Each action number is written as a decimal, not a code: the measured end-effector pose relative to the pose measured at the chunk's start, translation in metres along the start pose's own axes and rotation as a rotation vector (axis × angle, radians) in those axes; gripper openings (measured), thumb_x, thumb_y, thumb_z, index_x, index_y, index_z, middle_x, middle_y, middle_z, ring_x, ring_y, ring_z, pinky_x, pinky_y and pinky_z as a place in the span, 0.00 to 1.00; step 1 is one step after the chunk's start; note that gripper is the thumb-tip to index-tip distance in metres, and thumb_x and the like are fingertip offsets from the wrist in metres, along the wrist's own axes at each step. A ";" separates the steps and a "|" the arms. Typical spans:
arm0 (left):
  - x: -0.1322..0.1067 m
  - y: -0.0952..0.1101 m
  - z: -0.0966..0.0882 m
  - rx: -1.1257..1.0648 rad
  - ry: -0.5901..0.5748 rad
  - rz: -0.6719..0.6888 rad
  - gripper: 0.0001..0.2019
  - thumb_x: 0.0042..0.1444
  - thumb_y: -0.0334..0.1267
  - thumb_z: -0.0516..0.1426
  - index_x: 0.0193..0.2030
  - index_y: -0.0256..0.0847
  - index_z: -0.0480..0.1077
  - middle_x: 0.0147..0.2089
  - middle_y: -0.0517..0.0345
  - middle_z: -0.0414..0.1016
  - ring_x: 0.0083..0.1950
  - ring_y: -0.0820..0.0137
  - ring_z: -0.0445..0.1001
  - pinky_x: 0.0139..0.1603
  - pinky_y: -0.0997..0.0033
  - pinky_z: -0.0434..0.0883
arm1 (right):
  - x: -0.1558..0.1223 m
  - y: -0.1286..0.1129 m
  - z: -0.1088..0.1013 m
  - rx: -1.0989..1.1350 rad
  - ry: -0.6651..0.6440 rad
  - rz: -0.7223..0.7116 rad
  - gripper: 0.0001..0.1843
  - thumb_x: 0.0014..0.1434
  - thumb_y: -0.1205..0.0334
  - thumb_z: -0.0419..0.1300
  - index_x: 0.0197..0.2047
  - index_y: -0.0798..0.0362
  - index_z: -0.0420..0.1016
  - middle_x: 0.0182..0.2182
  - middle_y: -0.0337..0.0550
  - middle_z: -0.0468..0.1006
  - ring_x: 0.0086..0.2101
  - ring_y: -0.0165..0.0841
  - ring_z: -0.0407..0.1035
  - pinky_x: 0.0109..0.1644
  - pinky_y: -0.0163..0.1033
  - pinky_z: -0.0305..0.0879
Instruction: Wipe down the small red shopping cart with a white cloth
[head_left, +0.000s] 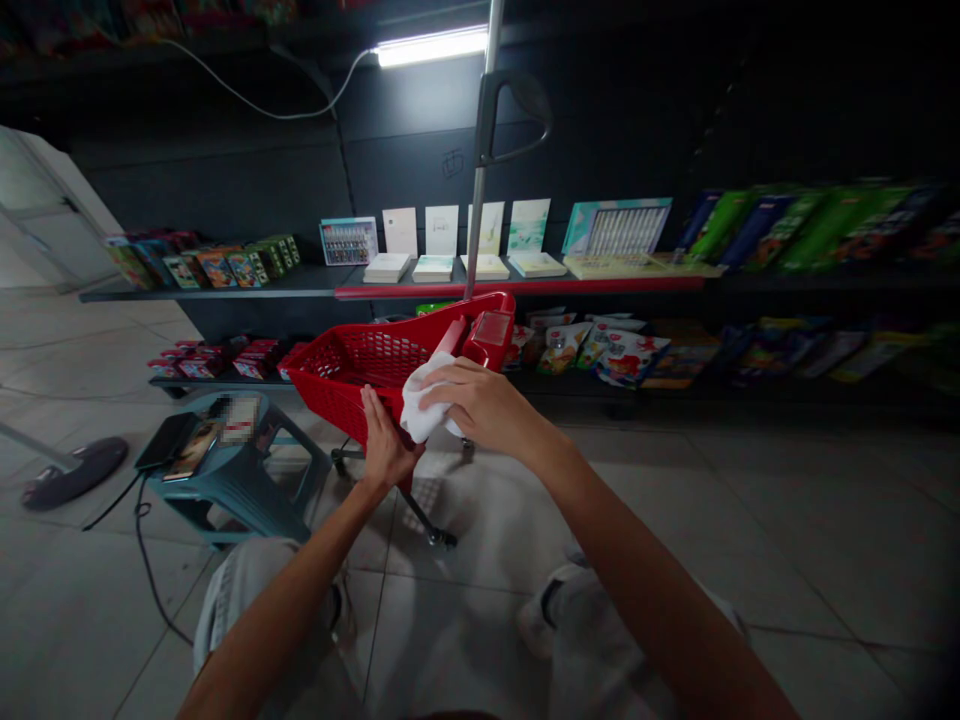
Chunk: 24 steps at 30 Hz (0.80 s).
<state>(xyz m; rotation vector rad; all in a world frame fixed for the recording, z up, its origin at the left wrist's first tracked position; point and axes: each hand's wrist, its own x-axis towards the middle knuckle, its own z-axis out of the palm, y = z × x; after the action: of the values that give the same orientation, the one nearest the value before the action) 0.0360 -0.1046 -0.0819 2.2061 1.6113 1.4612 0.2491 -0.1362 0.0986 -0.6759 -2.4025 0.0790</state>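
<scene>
A small red shopping basket on wheels (352,365) stands tilted on the tiled floor in front of me, its metal pole and black handle (517,110) rising up. My right hand (480,405) is closed on a white cloth (420,405) pressed against the basket's near rim. Flat against the basket's near wall lies my left hand (384,445), fingers stretched out and holding nothing. My knees in light trousers show at the bottom.
A teal plastic stool (247,470) with a phone and small items stands at the left, a cable trailing on the floor. A fan base (75,470) lies farther left. Dark shelves (525,285) with books, boxes and packets run along the back wall.
</scene>
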 end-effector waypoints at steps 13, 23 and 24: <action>-0.002 -0.018 -0.029 0.045 -0.021 0.024 0.70 0.43 0.38 0.69 0.79 0.38 0.19 0.82 0.37 0.22 0.82 0.43 0.31 0.78 0.41 0.51 | -0.006 0.032 -0.017 -0.124 0.138 0.169 0.22 0.58 0.78 0.54 0.44 0.48 0.84 0.52 0.46 0.79 0.53 0.43 0.69 0.63 0.51 0.64; -0.003 -0.043 -0.064 -0.074 -0.002 0.034 0.66 0.45 0.47 0.68 0.79 0.39 0.27 0.81 0.35 0.36 0.80 0.43 0.45 0.77 0.42 0.53 | -0.019 0.073 -0.016 -0.282 0.389 0.473 0.26 0.59 0.76 0.49 0.54 0.53 0.82 0.56 0.53 0.71 0.56 0.44 0.67 0.65 0.49 0.65; -0.003 -0.043 -0.066 -0.099 0.007 0.029 0.65 0.46 0.47 0.68 0.79 0.39 0.28 0.81 0.35 0.38 0.80 0.44 0.47 0.77 0.42 0.54 | -0.021 0.077 -0.016 -0.296 0.448 0.506 0.26 0.60 0.75 0.49 0.55 0.54 0.80 0.57 0.55 0.69 0.56 0.44 0.67 0.65 0.49 0.65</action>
<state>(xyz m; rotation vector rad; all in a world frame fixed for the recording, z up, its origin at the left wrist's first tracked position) -0.0409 -0.1169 -0.0697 2.1821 1.4809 1.5225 0.3068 -0.0812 0.0828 -1.2793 -1.7863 -0.2029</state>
